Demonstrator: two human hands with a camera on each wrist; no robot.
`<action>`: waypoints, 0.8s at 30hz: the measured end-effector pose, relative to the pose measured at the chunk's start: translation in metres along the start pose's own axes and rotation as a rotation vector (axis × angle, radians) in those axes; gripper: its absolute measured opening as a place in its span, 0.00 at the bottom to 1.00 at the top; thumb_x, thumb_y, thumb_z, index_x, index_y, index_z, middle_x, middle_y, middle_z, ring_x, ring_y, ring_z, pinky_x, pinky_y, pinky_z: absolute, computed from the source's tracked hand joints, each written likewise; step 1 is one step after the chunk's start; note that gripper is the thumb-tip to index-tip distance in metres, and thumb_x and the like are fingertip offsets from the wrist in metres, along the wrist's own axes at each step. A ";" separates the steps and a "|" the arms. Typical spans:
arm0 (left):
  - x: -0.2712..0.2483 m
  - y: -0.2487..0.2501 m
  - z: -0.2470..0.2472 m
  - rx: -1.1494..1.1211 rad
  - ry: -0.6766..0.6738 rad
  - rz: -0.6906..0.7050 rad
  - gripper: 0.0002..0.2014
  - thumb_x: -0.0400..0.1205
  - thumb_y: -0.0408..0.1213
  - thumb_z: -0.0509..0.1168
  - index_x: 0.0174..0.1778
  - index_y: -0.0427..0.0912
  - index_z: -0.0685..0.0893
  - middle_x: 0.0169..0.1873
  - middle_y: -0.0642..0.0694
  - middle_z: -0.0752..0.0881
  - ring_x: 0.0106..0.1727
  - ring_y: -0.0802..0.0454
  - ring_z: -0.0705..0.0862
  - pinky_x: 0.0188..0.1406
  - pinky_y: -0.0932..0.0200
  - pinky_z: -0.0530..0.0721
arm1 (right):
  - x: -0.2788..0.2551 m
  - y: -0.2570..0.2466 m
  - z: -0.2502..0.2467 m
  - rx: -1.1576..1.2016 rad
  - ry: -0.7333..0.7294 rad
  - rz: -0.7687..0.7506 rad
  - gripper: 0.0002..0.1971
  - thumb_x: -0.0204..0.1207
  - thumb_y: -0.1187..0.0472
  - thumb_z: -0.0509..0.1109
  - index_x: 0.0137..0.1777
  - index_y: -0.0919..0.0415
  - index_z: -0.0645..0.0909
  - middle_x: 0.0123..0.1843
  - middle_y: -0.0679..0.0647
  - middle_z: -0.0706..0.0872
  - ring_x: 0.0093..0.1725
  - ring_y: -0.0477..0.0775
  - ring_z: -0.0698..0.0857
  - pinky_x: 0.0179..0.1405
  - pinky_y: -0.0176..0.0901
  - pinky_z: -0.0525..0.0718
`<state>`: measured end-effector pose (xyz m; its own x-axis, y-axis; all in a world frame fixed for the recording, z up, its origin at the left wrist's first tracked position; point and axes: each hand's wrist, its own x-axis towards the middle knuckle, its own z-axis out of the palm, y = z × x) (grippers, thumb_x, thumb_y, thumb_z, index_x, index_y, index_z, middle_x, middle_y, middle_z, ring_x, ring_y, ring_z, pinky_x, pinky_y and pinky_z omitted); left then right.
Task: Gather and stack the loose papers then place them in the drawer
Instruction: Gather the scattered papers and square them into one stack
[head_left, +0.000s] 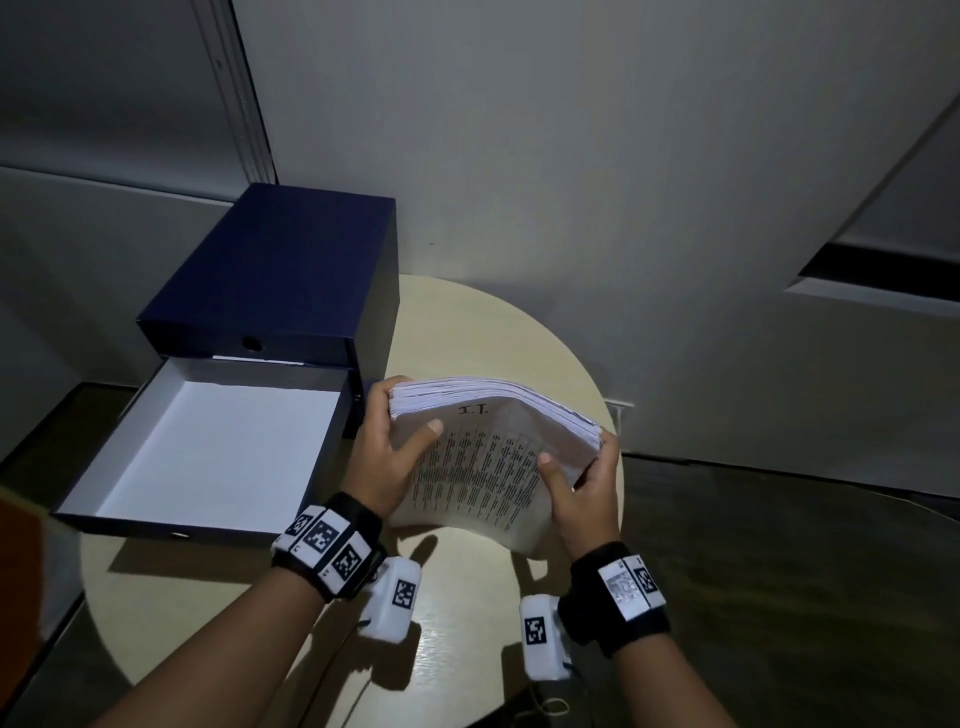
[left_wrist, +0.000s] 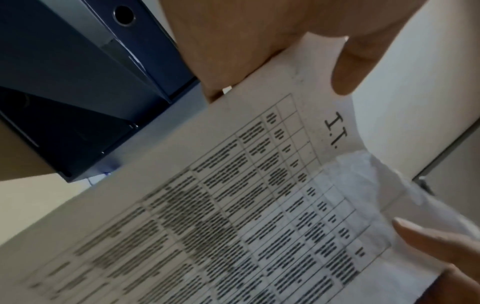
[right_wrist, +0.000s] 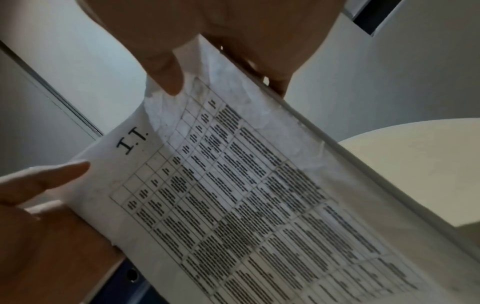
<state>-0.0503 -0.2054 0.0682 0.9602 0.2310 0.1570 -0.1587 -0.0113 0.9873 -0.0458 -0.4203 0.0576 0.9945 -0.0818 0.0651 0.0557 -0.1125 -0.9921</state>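
Note:
A thick stack of printed papers (head_left: 483, 457), headed "I.T." over a table of text, is held tilted above the round table. My left hand (head_left: 387, 449) grips its left edge, thumb on the top sheet. My right hand (head_left: 584, 480) grips the right edge the same way. The top sheet (left_wrist: 259, 205) fills the left wrist view, with my left thumb at its upper corner. In the right wrist view the sheet (right_wrist: 246, 195) looks crumpled near my right thumb. The dark blue drawer box (head_left: 280, 280) stands at the left, its lower drawer (head_left: 208, 447) pulled out, white inside and holding nothing visible.
The round beige table (head_left: 467, 322) carries the drawer box; its front part is bare. A grey wall rises close behind it. Dark floor lies to the right and front. Something orange shows at the far left edge.

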 end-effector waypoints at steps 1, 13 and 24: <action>0.002 0.003 0.001 -0.017 0.023 0.012 0.19 0.74 0.46 0.70 0.60 0.54 0.76 0.55 0.51 0.84 0.57 0.55 0.85 0.53 0.60 0.85 | 0.002 -0.003 0.000 0.011 0.037 -0.043 0.23 0.77 0.60 0.73 0.63 0.39 0.69 0.60 0.46 0.83 0.59 0.41 0.85 0.60 0.51 0.85; 0.022 0.016 0.011 -0.033 0.199 -0.088 0.11 0.79 0.42 0.57 0.46 0.47 0.85 0.50 0.43 0.88 0.49 0.48 0.84 0.46 0.51 0.79 | 0.029 -0.019 0.009 0.001 0.262 -0.042 0.06 0.75 0.49 0.67 0.42 0.50 0.81 0.43 0.44 0.85 0.48 0.50 0.83 0.50 0.55 0.84; 0.004 -0.019 -0.017 0.165 -0.106 -0.127 0.19 0.82 0.32 0.64 0.67 0.53 0.74 0.53 0.71 0.86 0.56 0.75 0.82 0.65 0.56 0.80 | 0.002 -0.001 -0.008 -0.131 -0.083 0.094 0.16 0.85 0.60 0.63 0.67 0.42 0.68 0.57 0.44 0.85 0.52 0.35 0.86 0.61 0.59 0.87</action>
<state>-0.0470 -0.1875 0.0495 0.9903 0.1368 0.0244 -0.0036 -0.1500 0.9887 -0.0447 -0.4278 0.0598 0.9990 -0.0165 -0.0412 -0.0440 -0.2369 -0.9705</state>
